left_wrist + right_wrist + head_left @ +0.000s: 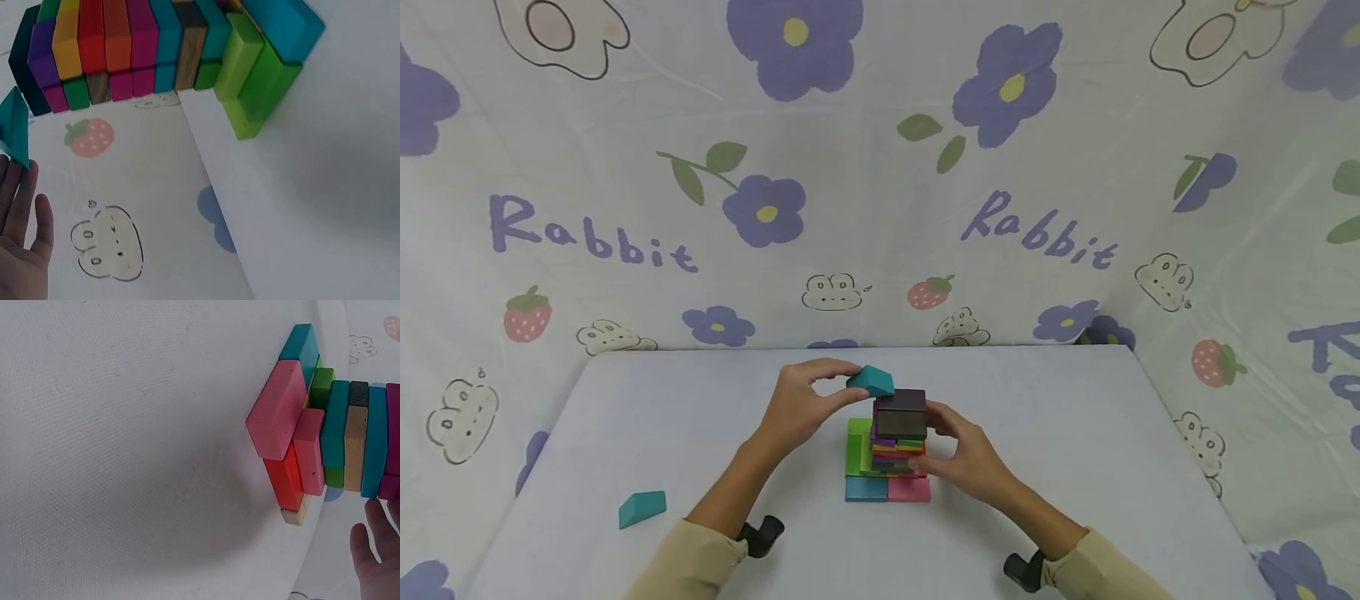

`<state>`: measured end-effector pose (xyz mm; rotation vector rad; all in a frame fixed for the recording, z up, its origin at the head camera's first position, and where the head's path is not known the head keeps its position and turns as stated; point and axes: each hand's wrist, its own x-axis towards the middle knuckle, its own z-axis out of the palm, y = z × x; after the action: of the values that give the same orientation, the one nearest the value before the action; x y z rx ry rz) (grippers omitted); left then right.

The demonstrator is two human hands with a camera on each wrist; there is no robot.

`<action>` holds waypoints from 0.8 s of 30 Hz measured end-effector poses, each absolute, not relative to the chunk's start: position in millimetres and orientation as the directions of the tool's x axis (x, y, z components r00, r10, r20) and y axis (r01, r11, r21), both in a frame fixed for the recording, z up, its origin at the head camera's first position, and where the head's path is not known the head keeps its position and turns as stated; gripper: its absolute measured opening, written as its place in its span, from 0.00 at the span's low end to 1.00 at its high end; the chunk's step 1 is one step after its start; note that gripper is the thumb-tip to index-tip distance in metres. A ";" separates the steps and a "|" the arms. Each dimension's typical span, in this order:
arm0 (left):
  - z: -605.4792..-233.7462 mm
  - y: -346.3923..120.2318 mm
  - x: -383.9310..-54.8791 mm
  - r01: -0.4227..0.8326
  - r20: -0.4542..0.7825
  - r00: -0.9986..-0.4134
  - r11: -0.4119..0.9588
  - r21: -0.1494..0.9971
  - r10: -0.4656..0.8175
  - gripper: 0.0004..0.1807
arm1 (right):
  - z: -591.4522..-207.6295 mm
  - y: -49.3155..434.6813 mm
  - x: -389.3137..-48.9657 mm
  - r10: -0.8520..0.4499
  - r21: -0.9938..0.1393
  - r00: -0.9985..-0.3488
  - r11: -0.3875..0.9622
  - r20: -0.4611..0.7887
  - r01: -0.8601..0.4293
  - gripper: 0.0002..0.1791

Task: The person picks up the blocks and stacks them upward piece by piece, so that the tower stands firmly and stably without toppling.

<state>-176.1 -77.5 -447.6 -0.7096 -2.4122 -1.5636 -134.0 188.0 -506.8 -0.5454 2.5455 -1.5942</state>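
Observation:
A tower of coloured blocks (pixel 898 450) stands mid-table, capped by dark blocks (pixel 901 414). My left hand (pixel 801 404) pinches a teal wedge-shaped block (pixel 871 381) between thumb and fingers, beside the upper left edge of the tower's top. That wedge (pixel 17 128) also shows in the left wrist view, close to the dark top block (pixel 28 62). My right hand (pixel 966 454) rests on the tower's right side, its thumb toward the front. In the right wrist view, its fingertips touch the side around a teal layer (pixel 375 444).
Another teal wedge block (pixel 643 508) lies on the table (pixel 580 467) at the front left. Green blocks (pixel 855 450) flank the tower's left foot; a blue block (pixel 866 489) and a pink block (pixel 909 489) lie before it. A printed cloth (pixel 865 208) hangs behind.

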 end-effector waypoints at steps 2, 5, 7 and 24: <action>-448.0 -71.6 -174.8 0.488 0.400 -0.865 0.321 0.812 0.304 0.18 | -507.2 188.4 -133.9 -0.346 -0.885 -0.931 0.390 0.115 -0.254 0.42; -449.6 -64.2 -173.8 0.496 0.403 -0.858 0.309 0.811 0.319 0.18 | -507.3 188.9 -133.7 -0.348 -0.885 -0.930 0.388 0.118 -0.258 0.42; -450.0 -60.5 -173.2 0.506 0.411 -0.851 0.305 0.807 0.326 0.18 | -507.1 189.1 -133.4 -0.352 -0.887 -0.928 0.382 0.122 -0.261 0.41; -452.5 -48.2 -175.0 0.558 0.433 -0.804 0.265 0.786 0.408 0.20 | -507.8 189.9 -133.9 -0.374 -0.869 -0.919 0.404 0.128 -0.285 0.40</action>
<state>-175.0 -48.2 -452.5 -0.9170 -2.3816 -1.5748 -133.9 189.9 -507.8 -0.6024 2.5582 -1.5565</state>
